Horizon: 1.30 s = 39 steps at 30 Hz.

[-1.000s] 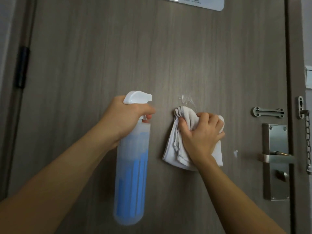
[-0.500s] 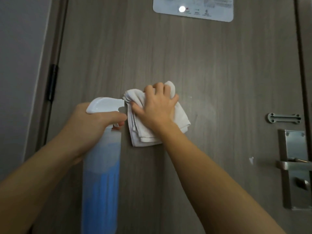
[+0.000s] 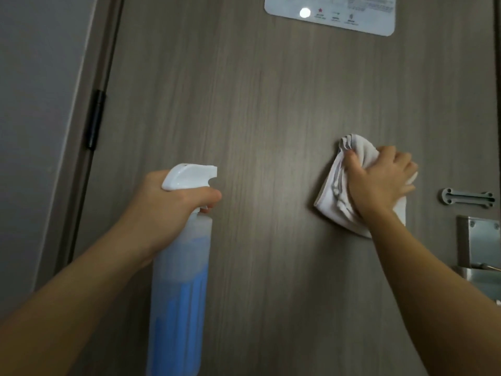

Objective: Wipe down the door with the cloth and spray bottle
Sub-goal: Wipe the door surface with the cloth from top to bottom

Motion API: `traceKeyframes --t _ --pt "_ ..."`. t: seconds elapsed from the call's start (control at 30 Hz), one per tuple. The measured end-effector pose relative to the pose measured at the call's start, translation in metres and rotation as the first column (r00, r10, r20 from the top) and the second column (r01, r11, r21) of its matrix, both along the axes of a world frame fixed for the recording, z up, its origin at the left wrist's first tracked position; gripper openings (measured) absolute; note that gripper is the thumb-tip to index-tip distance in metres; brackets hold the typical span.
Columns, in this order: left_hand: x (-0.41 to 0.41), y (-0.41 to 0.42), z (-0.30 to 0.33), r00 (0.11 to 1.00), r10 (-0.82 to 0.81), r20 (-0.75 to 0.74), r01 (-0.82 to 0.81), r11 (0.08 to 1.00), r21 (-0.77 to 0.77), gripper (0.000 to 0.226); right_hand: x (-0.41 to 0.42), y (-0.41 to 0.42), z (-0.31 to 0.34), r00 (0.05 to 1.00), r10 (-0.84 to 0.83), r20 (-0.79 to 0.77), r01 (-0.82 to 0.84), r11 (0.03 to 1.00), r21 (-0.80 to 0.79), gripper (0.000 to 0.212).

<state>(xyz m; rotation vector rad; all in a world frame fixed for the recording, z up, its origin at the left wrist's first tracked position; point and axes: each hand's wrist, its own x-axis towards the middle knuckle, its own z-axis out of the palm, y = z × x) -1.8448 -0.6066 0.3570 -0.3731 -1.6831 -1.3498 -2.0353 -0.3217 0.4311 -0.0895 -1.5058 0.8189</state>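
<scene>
Up against the grey-brown door (image 3: 271, 131), both hands are at work. Right hand (image 3: 379, 183) is planted on the white cloth (image 3: 333, 191), thumb hooked into the bunched folds at the top, fingers spread across the fabric and pushing it flat to the wood. Most of the cloth spills out to the left of and below that grip, with a corner poking out past the fingers on the far side. It sits just left of the small grey bracket (image 3: 467, 198) and above the metal handle plate (image 3: 478, 245).

Over to the left, well apart from the cloth, the left hand (image 3: 168, 213) has the spray bottle (image 3: 180, 294) by the neck, fingers wrapped round it under the white trigger head (image 3: 189, 176). Nozzle points at the door, blue liquid fills the lower body, and the bottle hangs straight down below the grip.

White sign (image 3: 329, 13) up top, black hinge (image 3: 95, 120) at the left edge.
</scene>
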Motion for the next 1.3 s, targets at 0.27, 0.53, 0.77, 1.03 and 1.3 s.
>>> traceKeyframes --t 0.27,0.53,0.77,1.03,1.3 --pt "0.001 -0.002 0.002 0.999 0.031 -0.011 -0.031 0.999 -0.025 0.055 0.025 -0.119 -0.013 0.997 0.052 -0.056 -0.018 0.873 0.488 0.056" --pt "-0.016 0.023 0.001 1.0 0.021 -0.003 -0.021 1.0 -0.015 0.029 0.015 -0.078 -0.027 0.997 0.048 -0.068 -0.013 0.895 0.446 0.063" --pt "-0.028 0.027 -0.008 1.0 0.01 0.013 -0.01 1.0 -0.021 0.037 0.003 0.01 -0.031 1.0 0.022 0.011 -0.024 0.977 0.211 0.057" --pt "-0.04 0.036 -0.02 1.0 -0.026 -0.013 0.026 1.0 -0.016 0.033 0.006 -0.039 -0.03 1.0 -0.006 -0.016 0.011 0.953 0.303 0.058" --pt "-0.078 0.049 -0.004 0.989 -0.033 0.144 0.041 0.998 -0.051 0.036 0.006 -0.049 -0.034 0.995 0.048 -0.084 -0.003 0.883 0.469 0.055"
